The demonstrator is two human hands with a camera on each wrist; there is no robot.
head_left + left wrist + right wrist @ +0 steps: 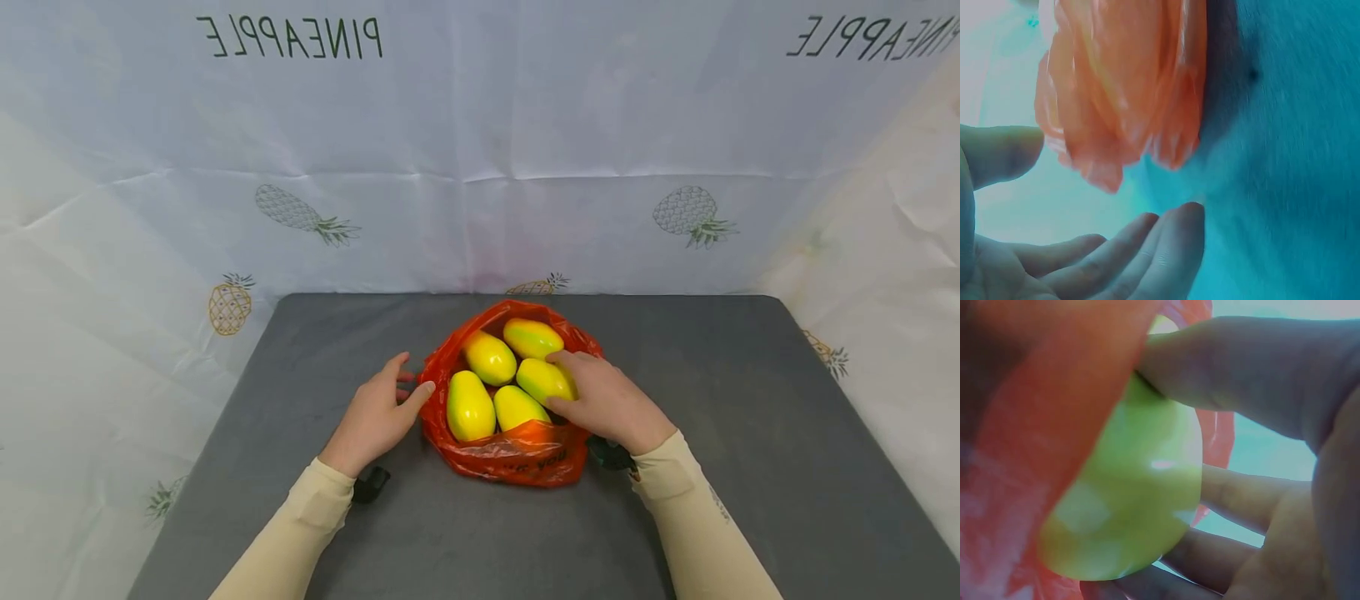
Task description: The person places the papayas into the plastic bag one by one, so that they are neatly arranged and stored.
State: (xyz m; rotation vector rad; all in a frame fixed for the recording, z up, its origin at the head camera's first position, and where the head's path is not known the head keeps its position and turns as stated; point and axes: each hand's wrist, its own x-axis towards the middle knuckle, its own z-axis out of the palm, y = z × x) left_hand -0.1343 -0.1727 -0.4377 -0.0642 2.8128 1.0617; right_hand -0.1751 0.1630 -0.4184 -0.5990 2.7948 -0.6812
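A red plastic bag [487,462] stands with its mouth spread wide, and several yellow-green mangoes [471,407] lie inside it. At the right of the opening my right hand [611,402] grips one mango [542,379]. In the right wrist view its thumb and fingers curl round that mango [1147,481], while a fold of red plastic covers part of the fruit. My left hand [378,417] is beside the bag's left rim, thumb and fingers spread apart with nothing held. Whether the left thumb [1007,153] touches the plastic, I cannot tell.
The bag rests on a dark grey table [465,542], whose far edge meets a white cloth [465,108] printed with pineapples. Dark wrist devices sit under both wrists, such as the black one [371,484] on the left.
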